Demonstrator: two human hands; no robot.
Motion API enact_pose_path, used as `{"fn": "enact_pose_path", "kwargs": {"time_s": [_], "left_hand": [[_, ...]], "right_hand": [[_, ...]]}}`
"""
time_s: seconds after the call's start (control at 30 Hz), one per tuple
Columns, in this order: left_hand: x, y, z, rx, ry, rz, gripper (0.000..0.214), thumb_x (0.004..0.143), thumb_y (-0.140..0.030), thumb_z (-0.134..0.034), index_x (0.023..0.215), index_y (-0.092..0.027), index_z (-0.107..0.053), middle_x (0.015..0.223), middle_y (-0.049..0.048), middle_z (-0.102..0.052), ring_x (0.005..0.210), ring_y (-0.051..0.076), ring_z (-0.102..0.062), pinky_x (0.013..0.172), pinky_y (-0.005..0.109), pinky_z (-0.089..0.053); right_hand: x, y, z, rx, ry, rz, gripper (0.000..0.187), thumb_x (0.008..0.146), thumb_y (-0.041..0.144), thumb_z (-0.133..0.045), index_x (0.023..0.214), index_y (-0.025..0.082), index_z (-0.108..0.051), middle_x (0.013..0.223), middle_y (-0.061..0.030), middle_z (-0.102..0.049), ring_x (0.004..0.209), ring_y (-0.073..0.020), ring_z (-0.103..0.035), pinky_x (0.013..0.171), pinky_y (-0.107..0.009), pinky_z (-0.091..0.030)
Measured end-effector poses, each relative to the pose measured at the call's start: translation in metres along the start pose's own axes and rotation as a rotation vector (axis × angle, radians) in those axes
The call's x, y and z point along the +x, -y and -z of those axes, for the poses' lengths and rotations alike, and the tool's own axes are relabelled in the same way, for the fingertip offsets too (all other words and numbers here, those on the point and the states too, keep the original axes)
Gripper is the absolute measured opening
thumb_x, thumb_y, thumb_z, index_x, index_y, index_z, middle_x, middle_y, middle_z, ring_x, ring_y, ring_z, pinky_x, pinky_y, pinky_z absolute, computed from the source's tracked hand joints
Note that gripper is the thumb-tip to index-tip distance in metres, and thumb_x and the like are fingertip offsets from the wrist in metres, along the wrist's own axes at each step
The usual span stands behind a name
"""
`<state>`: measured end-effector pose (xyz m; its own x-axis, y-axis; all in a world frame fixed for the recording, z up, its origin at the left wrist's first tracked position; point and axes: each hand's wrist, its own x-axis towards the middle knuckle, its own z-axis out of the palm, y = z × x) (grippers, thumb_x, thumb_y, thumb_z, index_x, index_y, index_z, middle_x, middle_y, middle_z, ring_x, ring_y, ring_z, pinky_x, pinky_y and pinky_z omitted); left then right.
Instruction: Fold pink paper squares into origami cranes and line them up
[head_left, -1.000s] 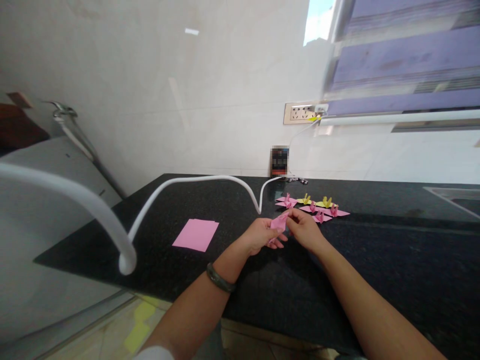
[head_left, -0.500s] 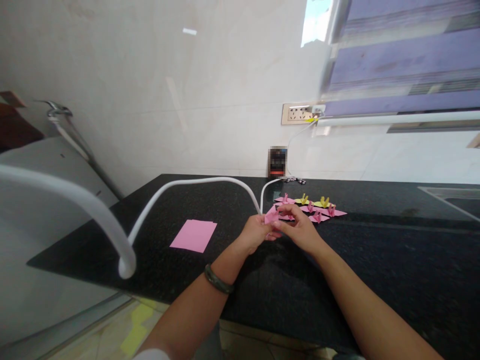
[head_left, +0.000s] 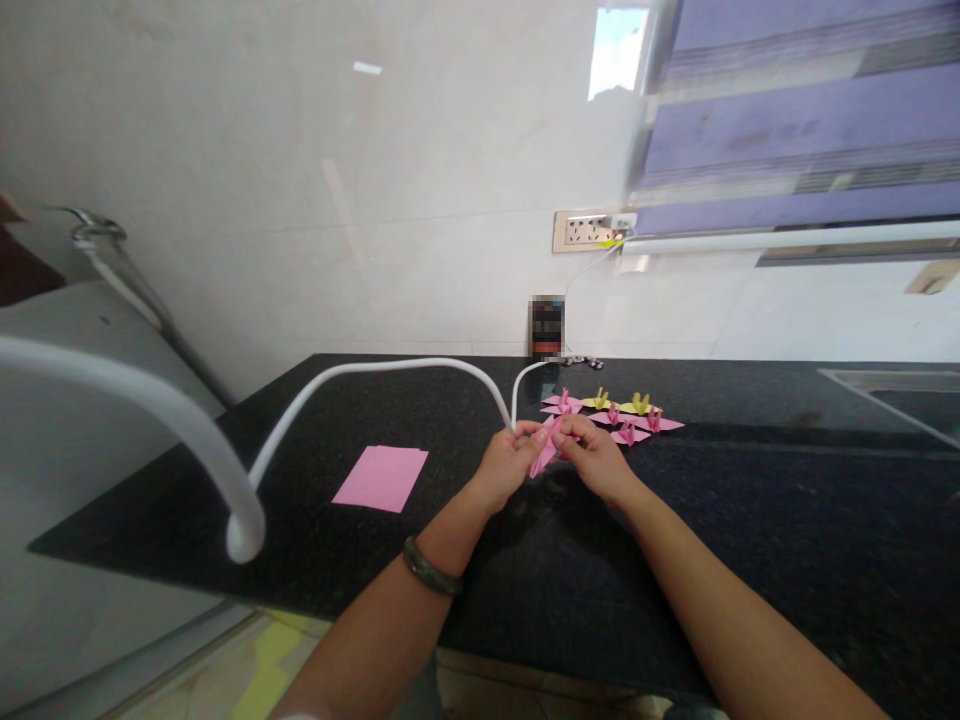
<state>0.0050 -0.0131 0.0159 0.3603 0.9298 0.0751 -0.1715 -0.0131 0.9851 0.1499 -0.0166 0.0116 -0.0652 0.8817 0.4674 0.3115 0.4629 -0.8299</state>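
Over the black countertop (head_left: 675, 560), my left hand (head_left: 508, 462) and my right hand (head_left: 596, 456) meet, both pinching a small folded pink paper piece (head_left: 545, 447) between their fingertips. The piece is held just above the counter and is partly hidden by my fingers. Just behind my hands lie several finished folded paper figures (head_left: 611, 413), pink and yellow, in a row. A small stack of flat pink paper squares (head_left: 381, 477) lies to the left of my left hand. A dark bangle sits on my left wrist.
A white cable (head_left: 390, 368) loops across the counter from the near left to a small blurred device (head_left: 547, 328) by the wall. A wall socket (head_left: 585, 231) sits above it. A sink edge (head_left: 892, 385) shows at far right, the counter's left end near a grey appliance.
Both hands stayed together on the pink piece and turned it, so it now points down between the fingers. The view has drifted a little to the right.
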Motion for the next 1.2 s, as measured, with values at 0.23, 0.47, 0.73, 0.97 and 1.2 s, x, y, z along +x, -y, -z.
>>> {"fn": "enact_pose_path", "kwargs": {"time_s": [0.23, 0.47, 0.73, 0.97, 1.2], "left_hand": [[0.0023, 0.0057, 0.0000, 0.013, -0.058, -0.017, 0.033, 0.063, -0.039, -0.059, 0.080, -0.012, -0.054, 0.058, 0.0001, -0.055, 0.045, 0.006, -0.048, 0.044, 0.017, -0.036], [-0.0005, 0.0054, -0.0032, 0.087, 0.013, 0.005, 0.033, 0.061, -0.039, -0.061, 0.079, -0.011, -0.057, 0.066, 0.0040, -0.060, 0.056, 0.011, -0.054, 0.054, 0.022, -0.042], [0.0010, 0.0078, -0.0010, 0.305, -0.008, -0.085, 0.029, 0.064, -0.038, -0.056, 0.075, -0.012, -0.060, 0.065, 0.0043, -0.061, 0.056, 0.011, -0.053, 0.051, 0.020, -0.039], [0.0009, 0.0034, -0.0003, 0.388, -0.041, -0.115, 0.027, 0.066, -0.037, -0.054, 0.072, -0.012, -0.062, 0.062, 0.0029, -0.059, 0.053, 0.010, -0.050, 0.050, 0.019, -0.037], [0.0019, 0.0083, 0.0040, 0.450, -0.049, -0.149, 0.026, 0.067, -0.036, -0.052, 0.071, -0.013, -0.062, 0.063, 0.0024, -0.059, 0.054, 0.010, -0.048, 0.050, 0.019, -0.036]], "right_hand": [[0.0005, -0.0028, -0.0010, -0.019, -0.011, 0.008, 0.014, 0.072, 0.033, -0.051, 0.068, 0.020, -0.058, 0.079, -0.0032, -0.055, 0.080, -0.0175, -0.049, 0.074, -0.032, -0.038], [0.0006, -0.0018, -0.0013, -0.069, -0.012, 0.058, 0.012, 0.073, 0.028, -0.049, 0.073, 0.021, -0.058, 0.077, -0.0022, -0.055, 0.076, -0.0164, -0.049, 0.074, -0.032, -0.038], [0.0008, -0.0035, 0.0002, -0.060, -0.005, 0.072, 0.015, 0.075, 0.030, -0.048, 0.069, 0.021, -0.057, 0.077, -0.0026, -0.056, 0.076, -0.0165, -0.050, 0.075, -0.032, -0.038], [0.0000, 0.0003, -0.0009, -0.034, -0.002, 0.025, 0.016, 0.074, 0.032, -0.048, 0.069, 0.020, -0.057, 0.077, -0.0026, -0.056, 0.076, -0.0171, -0.049, 0.075, -0.032, -0.038], [-0.0014, 0.0051, -0.0021, -0.010, -0.024, -0.043, 0.013, 0.070, 0.032, -0.052, 0.070, 0.021, -0.058, 0.072, -0.0024, -0.056, 0.073, -0.0178, -0.050, 0.067, -0.030, -0.040]]}}
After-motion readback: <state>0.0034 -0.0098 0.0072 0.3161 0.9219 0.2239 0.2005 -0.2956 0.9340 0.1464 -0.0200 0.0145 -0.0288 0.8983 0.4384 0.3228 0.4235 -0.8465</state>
